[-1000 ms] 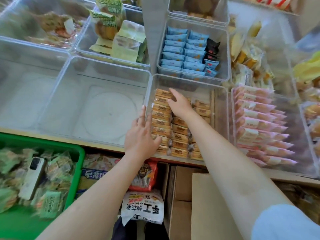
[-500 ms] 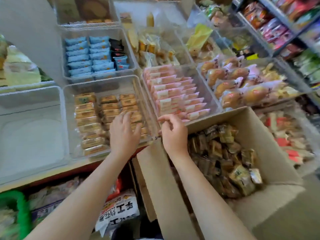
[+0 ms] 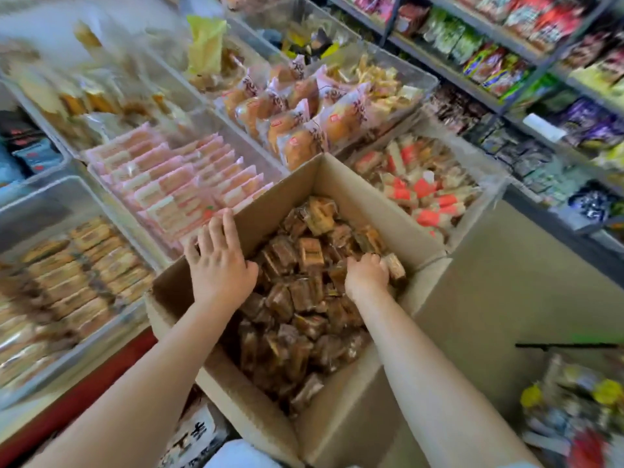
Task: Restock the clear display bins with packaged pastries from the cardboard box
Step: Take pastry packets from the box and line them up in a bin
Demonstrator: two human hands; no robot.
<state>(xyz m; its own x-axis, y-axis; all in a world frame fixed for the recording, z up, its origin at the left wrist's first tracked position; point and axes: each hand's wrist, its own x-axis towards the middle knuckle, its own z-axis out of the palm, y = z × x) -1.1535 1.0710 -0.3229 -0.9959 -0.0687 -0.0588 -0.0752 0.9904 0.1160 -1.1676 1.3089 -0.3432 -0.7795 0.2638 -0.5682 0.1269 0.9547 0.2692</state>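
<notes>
An open cardboard box (image 3: 287, 197) stands in front of me, filled with several brown packaged pastries (image 3: 304, 298). My left hand (image 3: 219, 265) lies with straight fingers over the box's left wall and the edge of the pile. My right hand (image 3: 366, 275) is down in the box on the right side, its fingers curled into the pile around a packaged pastry (image 3: 394, 269) that sticks out beside it. To the left, a clear display bin (image 3: 33, 194) holds rows of tan packaged pastries (image 3: 74, 265).
Clear bins behind the box hold pink flat packs (image 3: 175, 184), wrapped buns (image 3: 297, 113) and red-and-white packs (image 3: 422, 190). Snack shelves (image 3: 506, 62) run along the right. The box's open flap (image 3: 506, 298) spreads right, with a heap of colourful packets (image 3: 574, 410) below it.
My view swung right from the tan-pastry bin to the box. Both hands left the bin; the left now rests at the box's left wall and the right has dug into the pastries.
</notes>
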